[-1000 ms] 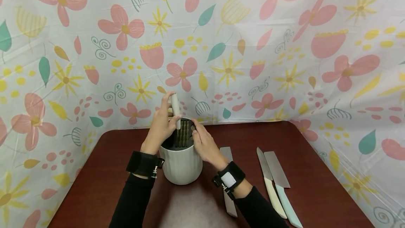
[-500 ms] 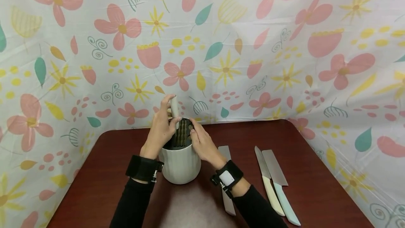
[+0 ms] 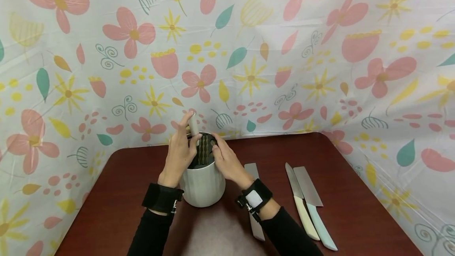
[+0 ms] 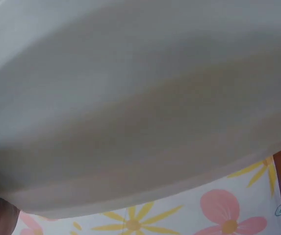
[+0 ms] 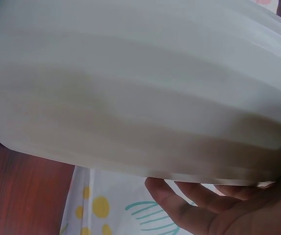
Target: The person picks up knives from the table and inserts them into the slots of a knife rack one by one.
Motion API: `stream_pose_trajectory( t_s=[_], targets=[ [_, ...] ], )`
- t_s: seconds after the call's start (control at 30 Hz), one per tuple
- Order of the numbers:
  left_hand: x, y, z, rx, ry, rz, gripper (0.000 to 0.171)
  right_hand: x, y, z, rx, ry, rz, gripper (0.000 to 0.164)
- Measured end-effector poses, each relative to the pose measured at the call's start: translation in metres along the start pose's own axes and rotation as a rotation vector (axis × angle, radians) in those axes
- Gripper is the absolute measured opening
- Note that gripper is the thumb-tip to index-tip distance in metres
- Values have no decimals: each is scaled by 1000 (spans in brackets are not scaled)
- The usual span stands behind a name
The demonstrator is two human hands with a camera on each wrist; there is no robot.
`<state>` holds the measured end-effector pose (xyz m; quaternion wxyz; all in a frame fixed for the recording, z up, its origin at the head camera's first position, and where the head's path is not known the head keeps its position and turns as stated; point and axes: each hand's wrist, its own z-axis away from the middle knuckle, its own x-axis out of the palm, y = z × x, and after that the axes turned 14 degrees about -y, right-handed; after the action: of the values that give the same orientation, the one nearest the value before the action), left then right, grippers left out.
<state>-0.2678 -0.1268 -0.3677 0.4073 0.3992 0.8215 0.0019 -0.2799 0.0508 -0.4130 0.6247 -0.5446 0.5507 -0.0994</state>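
A round, pale ribbed knife block [image 3: 203, 188] with a dark slotted insert [image 3: 204, 151] stands upright on the table. My left hand [image 3: 179, 149] grips an upright white knife handle [image 3: 193, 125] at the left of the insert; any blade below it is hidden. My right hand [image 3: 228, 160] grips the block's rim at the right, thumb at the top edge and fingers round the far side. In the right wrist view the fingers [image 5: 194, 198] touch the block's pale wall [image 5: 130, 98]. That wall [image 4: 130, 122] fills most of the left wrist view.
On the dark red-brown table [image 3: 135, 192], right of the block, lie a cream-handled knife [image 3: 301, 204] and a blue-handled cleaver [image 3: 314, 200]. Another flat blade [image 3: 250, 169] lies partly under my right wrist. A flowered cloth [image 3: 249, 50] hangs behind the table.
My left hand and the white handle have moved down a little toward the slots, and the handle tilts slightly more to the left. My right hand keeps its grip on the rim.
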Motion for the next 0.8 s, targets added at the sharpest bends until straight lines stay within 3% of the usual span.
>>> stream_pose_trajectory(
  t_s=[0.23, 0.53, 0.8],
  targets=[
    [-1, 1, -3, -18, 30, -12, 77, -4, -4, -2, 5, -13, -14, 50],
    [4, 3, 3, -36, 26, 26, 76, -6, -5, 3, 58, -63, 14, 56],
    [1, 6, 0, -48, 56, 6, 71, -15, -14, 5, 33, -24, 74, 56]
  ],
)
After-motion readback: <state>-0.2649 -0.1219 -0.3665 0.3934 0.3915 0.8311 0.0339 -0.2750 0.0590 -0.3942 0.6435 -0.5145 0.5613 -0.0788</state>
